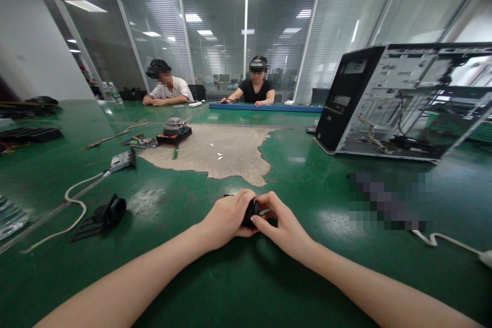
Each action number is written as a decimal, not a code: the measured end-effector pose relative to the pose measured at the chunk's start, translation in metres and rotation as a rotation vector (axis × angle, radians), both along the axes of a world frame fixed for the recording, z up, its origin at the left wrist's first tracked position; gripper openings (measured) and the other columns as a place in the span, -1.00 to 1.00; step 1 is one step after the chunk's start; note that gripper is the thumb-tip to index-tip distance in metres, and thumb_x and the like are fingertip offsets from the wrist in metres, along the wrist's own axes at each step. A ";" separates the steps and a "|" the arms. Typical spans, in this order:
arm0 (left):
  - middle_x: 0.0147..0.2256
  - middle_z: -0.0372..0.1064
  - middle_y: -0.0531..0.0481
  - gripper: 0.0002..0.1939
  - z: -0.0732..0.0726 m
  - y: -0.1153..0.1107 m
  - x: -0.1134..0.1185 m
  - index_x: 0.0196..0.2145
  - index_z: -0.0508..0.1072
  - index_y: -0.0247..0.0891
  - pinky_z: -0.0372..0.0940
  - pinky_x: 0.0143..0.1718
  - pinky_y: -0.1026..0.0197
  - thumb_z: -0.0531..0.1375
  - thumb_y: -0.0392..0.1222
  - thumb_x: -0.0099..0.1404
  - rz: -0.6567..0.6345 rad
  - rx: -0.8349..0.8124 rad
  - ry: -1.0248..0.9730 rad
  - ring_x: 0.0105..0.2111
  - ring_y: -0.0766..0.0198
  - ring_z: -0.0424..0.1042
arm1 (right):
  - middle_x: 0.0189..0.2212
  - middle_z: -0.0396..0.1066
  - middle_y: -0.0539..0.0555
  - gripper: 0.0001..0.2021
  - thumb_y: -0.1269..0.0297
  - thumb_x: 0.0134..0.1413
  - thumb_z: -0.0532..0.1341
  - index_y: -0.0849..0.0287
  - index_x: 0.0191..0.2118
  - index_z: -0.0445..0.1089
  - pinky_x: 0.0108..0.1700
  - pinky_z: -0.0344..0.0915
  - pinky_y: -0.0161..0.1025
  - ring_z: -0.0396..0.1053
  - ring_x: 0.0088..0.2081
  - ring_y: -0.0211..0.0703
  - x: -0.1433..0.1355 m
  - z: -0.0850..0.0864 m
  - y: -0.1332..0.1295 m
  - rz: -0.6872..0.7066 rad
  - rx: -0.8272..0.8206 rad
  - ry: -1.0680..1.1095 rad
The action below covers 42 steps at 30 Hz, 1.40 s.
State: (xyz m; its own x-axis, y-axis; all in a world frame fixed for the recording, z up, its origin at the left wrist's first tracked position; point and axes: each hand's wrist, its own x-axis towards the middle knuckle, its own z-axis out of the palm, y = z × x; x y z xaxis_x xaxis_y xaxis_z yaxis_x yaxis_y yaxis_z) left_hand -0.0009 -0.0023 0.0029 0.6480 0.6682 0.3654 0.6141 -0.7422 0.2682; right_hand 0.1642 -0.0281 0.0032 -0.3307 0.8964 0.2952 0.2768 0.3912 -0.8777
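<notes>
A small black object is held between my two hands just above the green table, in the middle of the view. My left hand wraps round it from the left, fingers closed and partly hiding it. From the right, my right hand grips its side, thumb below and index finger above. What the object is I cannot make out, as the fingers cover much of it.
An open computer case stands at the right. Left lie a black part, a metal bracket, a cable and a cooler. Two people sit across the table.
</notes>
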 end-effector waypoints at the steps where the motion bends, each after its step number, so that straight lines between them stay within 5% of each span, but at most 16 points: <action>1: -0.11 0.18 -0.06 -0.38 0.000 0.000 0.000 -0.05 0.00 -0.18 0.25 -0.26 0.12 0.21 -0.21 -0.03 0.001 -0.001 -0.002 -0.21 0.13 0.32 | -0.32 0.21 0.02 -0.85 0.35 -0.05 0.13 0.14 -0.30 0.16 -0.28 0.31 -0.27 0.26 -0.27 -0.24 0.000 0.000 0.000 -0.002 0.043 -0.001; 5: -0.13 0.18 -0.06 -0.41 0.000 -0.001 0.000 -0.05 0.01 -0.19 0.25 -0.26 0.13 0.20 -0.19 0.00 -0.007 0.002 -0.022 -0.22 0.14 0.32 | -0.28 0.19 0.04 -0.89 0.33 -0.03 0.12 0.14 -0.32 0.18 -0.26 0.30 -0.28 0.24 -0.23 -0.23 0.001 -0.001 0.001 -0.022 0.095 0.018; 14: -0.12 0.18 -0.06 -0.39 0.002 -0.002 0.001 -0.06 0.00 -0.19 0.25 -0.24 0.14 0.22 -0.22 -0.03 -0.011 0.003 -0.024 -0.21 0.15 0.31 | -0.36 0.24 0.02 -0.83 0.31 0.00 0.09 0.16 -0.24 0.13 -0.34 0.33 -0.28 0.29 -0.35 -0.26 -0.001 0.002 0.000 0.019 -0.105 0.028; 21: -0.12 0.18 -0.06 -0.42 0.001 -0.001 0.001 -0.06 0.01 -0.19 0.25 -0.24 0.12 0.20 -0.19 0.00 -0.018 0.005 -0.037 -0.21 0.15 0.31 | -0.31 0.23 0.03 -0.88 0.30 0.02 0.07 0.14 -0.26 0.17 -0.30 0.32 -0.28 0.28 -0.31 -0.27 0.000 0.001 0.000 0.010 0.017 0.017; 28: -0.12 0.18 -0.06 -0.39 0.001 -0.001 0.001 -0.06 0.00 -0.21 0.25 -0.23 0.14 0.22 -0.21 -0.02 -0.006 0.000 -0.018 -0.21 0.15 0.31 | -0.32 0.26 0.04 -0.84 0.30 0.02 0.07 0.15 -0.23 0.17 -0.32 0.32 -0.27 0.30 -0.33 -0.26 0.000 0.000 0.001 -0.016 -0.034 -0.005; 36: -0.12 0.17 -0.05 -0.38 0.002 0.000 0.001 -0.05 0.00 -0.19 0.24 -0.24 0.14 0.22 -0.25 -0.04 -0.008 -0.014 -0.017 -0.21 0.15 0.31 | -0.25 0.18 0.05 -0.86 0.38 -0.03 0.10 0.14 -0.27 0.19 -0.20 0.30 -0.27 0.22 -0.19 -0.23 0.000 0.002 -0.002 -0.024 0.150 -0.020; 42: -0.15 0.19 -0.05 -0.40 0.001 0.000 0.001 -0.06 0.02 -0.19 0.24 -0.27 0.14 0.21 -0.22 -0.03 0.009 -0.031 -0.023 -0.26 0.16 0.32 | -0.28 0.23 0.04 -0.84 0.33 0.02 0.07 0.13 -0.22 0.14 -0.28 0.34 -0.25 0.29 -0.28 -0.25 0.000 0.000 -0.001 -0.006 -0.003 0.016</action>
